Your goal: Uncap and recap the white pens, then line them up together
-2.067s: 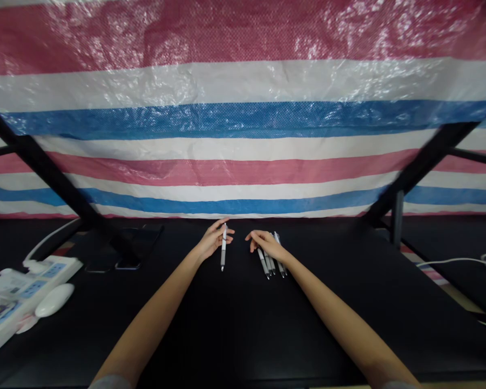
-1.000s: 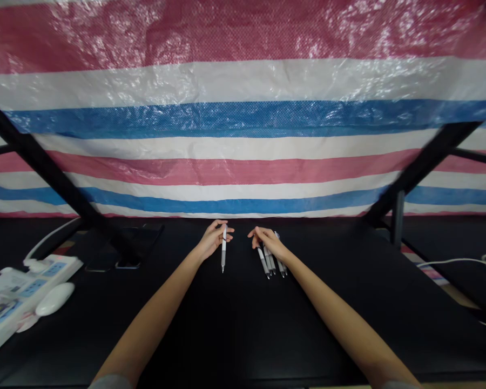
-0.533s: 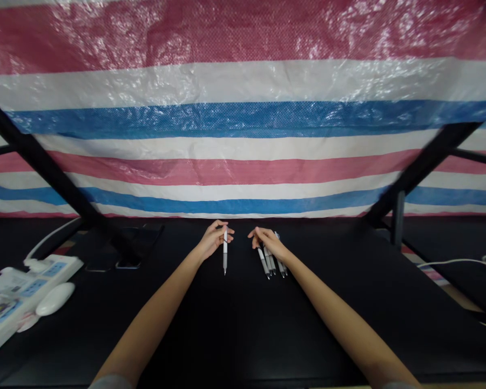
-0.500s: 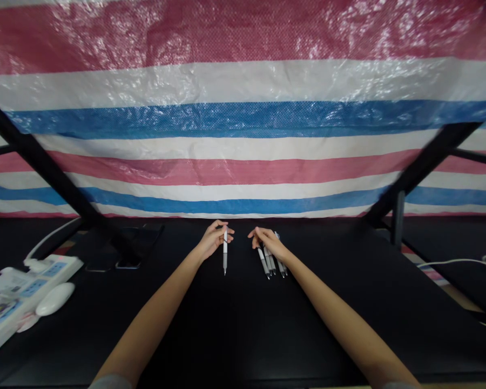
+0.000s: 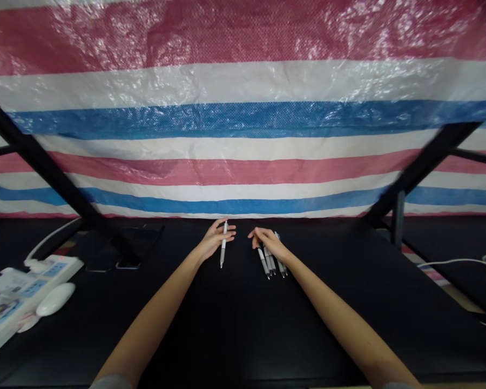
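Observation:
My left hand (image 5: 213, 240) pinches a white and grey pen (image 5: 223, 246) near its top end. The pen hangs over the black table (image 5: 243, 324) with its tip toward me. My right hand (image 5: 267, 243) lies just to the right, fingers curled loosely over a bunch of several similar pens (image 5: 272, 262) that rest side by side on the table. Whether the right hand grips any of them is unclear. The two hands are a short gap apart.
A white power strip (image 5: 12, 300) and a white mouse (image 5: 54, 299) sit at the left edge. Two dark phones (image 5: 121, 251) lie behind them. A striped tarp (image 5: 243, 124) hangs behind the table, and black frame bars (image 5: 425, 162) slant down at both sides.
The pen in my left hand has shifted slightly up and away from me, its tip swinging a little left. My right hand has stayed on the bunch of pens.

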Demonstrator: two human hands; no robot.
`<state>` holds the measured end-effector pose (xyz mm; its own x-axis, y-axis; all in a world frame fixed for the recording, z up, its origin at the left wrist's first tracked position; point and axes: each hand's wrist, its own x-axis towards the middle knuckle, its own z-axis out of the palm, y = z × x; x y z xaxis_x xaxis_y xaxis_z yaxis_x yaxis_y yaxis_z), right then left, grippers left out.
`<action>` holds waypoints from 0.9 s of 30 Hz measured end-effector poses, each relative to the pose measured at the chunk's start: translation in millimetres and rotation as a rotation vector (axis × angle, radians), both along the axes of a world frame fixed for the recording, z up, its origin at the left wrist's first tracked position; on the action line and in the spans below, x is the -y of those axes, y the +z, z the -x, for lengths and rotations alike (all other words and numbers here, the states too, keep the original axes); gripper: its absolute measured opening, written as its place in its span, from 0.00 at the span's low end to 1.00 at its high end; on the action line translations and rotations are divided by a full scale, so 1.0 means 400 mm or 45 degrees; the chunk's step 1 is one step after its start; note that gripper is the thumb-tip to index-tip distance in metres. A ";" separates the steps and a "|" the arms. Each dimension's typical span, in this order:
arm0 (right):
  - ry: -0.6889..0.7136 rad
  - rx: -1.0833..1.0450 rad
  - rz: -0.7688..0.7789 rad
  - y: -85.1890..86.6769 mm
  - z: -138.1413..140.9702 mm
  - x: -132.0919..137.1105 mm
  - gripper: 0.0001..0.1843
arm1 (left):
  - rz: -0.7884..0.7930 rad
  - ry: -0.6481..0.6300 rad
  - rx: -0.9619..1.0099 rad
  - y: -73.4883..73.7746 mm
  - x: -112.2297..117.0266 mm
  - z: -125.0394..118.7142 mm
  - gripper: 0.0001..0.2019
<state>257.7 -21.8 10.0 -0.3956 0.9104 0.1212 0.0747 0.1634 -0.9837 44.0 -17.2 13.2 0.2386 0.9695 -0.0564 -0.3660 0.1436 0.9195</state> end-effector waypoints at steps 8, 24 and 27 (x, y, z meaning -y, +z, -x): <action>-0.007 0.010 0.004 0.010 -0.001 0.008 0.29 | 0.012 -0.108 0.039 -0.008 -0.004 0.007 0.28; 0.010 -0.009 0.004 0.007 -0.002 0.004 0.28 | 0.046 -0.109 0.018 -0.012 -0.007 0.013 0.23; 0.012 -0.010 0.001 0.009 -0.002 0.005 0.27 | 0.042 -0.113 0.028 -0.014 -0.008 0.013 0.23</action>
<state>258.7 -23.9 13.4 -0.4033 0.9066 0.1239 0.0651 0.1634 -0.9844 38.6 -14.1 7.6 0.3248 0.9422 -0.0821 -0.3707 0.2067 0.9055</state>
